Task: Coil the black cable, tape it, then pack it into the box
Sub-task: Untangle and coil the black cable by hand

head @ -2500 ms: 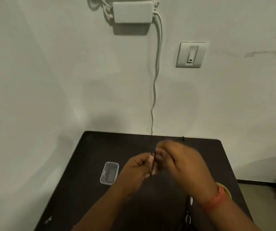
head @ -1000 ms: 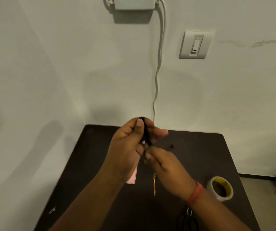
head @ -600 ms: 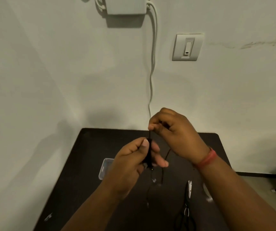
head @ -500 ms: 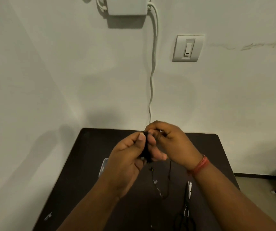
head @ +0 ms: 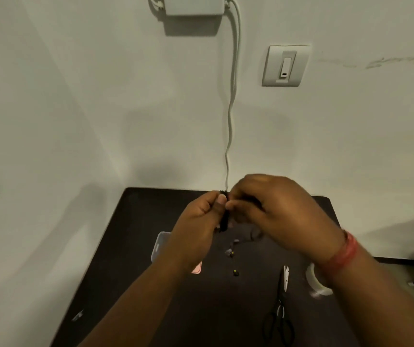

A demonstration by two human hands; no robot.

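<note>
— Pinching what, the left hand (head: 196,221)?
— Black cable (head: 224,216) bundle, thumb and fingers closing tight on it. Right hand (head: 273,214) is gripping it beside them; loose end is dangling below.
— Box (head: 159,245)?
— Sitting under the left fingers, on the table (head: 131,246).

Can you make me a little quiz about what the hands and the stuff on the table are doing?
1. True or false: the left hand pinches the black cable bundle.
2. What lies on the table nearest the right hand's wrist? A) tape roll B) scissors C) clear box
3. Fill in: the scissors lie ____ of the tape roll.

Key: 1 true; 2 A; 3 left.
</note>
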